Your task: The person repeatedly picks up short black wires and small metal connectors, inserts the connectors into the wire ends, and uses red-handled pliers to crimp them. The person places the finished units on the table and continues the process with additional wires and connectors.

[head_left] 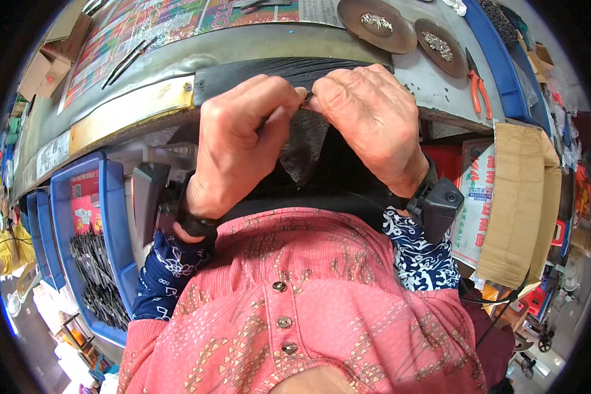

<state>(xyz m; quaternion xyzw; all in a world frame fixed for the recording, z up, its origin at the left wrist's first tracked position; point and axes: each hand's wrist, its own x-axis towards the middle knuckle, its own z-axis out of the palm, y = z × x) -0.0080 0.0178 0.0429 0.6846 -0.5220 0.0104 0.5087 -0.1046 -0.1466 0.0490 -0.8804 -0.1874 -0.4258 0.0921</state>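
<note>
Holds the left hand (243, 148) at 11 o'clock with fingers curled and thumb toward forefinger, pinching a small dark piece (307, 98). Holds the right hand (368, 125) at 1 o'clock with knuckles up and fingers bent down, gripping at the same small dark piece from the other side. Has that piece at 12 o'clock, right by the near edge of the workbench (134, 111) (mostly covered by fingertips, so too hidden to identify).

Shows, just beyond the hands at 12 o'clock, a black sheet (243, 75) along the bench edge, and between the wrists a dark grey pointed flap (302, 148) hanging down. Has slim dark tweezers (128, 62) at 10 o'clock, lying apart from the hands. Shows two brown dishes (400, 36) toward 1 o'clock, side by side, with small silvery bits (437, 47) in each, and orange-handled pliers (478, 92) at 2 o'clock, near the blue bin (519, 82).

Has at 8 o'clock, below bench level, a blue tray (117, 210) with many thin black pieces (95, 282) heaped inside. Shows brown cardboard (519, 203) at 3 o'clock.
</note>
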